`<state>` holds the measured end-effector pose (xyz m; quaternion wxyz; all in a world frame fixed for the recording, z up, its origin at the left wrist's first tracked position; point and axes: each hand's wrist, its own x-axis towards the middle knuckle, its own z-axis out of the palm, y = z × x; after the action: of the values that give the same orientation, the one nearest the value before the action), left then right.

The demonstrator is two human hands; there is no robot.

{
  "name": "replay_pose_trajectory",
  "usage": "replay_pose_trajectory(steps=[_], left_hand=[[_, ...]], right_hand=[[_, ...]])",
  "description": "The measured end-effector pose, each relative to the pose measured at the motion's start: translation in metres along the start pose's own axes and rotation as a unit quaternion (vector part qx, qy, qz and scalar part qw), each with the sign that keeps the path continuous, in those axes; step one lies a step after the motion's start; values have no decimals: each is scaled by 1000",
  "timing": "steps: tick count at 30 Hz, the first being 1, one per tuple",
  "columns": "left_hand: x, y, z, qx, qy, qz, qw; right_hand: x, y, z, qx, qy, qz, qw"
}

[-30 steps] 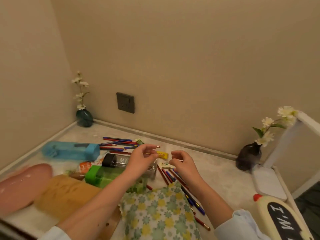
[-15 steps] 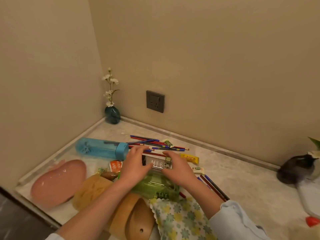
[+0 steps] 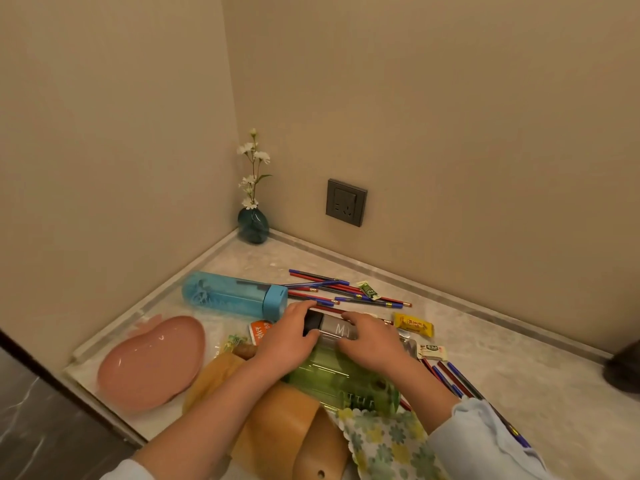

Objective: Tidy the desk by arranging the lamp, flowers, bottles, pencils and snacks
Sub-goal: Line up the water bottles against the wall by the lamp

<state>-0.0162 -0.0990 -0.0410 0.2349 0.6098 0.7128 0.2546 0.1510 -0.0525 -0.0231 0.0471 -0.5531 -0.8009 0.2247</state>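
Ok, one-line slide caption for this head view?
Left hand and right hand grip the clear bottle beside a green bottle, amid scattered pencils and snack packets.

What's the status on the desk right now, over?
Left hand and right hand both grip the clear bottle, lying flat. Green bottle close beside it. Pencils and snacks scattered around.

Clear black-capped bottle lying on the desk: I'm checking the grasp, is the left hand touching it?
Touching. Head view: the left hand wraps fingers and thumb round the cap end of the clear black-capped bottle.
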Motion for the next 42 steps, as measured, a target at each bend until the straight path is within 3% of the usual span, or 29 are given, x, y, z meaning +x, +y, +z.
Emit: replay_pose_trajectory(steps=[8,12,17,25,35,42], left_hand=[[9,-22,-31,-66,57,14,996],[16,-38,-51,-38,82,27,996],[28,-62,-71,87,97,53,990],[57,-88,-79,261,-12,59,963],[71,-83,-71,215,0,72,974],[74,-74,-68,186,-7,68,980]], right_hand=[[11,-42,-2,105,40,-75,991],[24,-65,1,108,31,-93,989],[43,-81,11,77,-8,-38,996],[60,-87,24,44,-64,42,996],[64,-87,4,-29,-210,116,970],[61,-78,-14,-96,-251,139,953]])
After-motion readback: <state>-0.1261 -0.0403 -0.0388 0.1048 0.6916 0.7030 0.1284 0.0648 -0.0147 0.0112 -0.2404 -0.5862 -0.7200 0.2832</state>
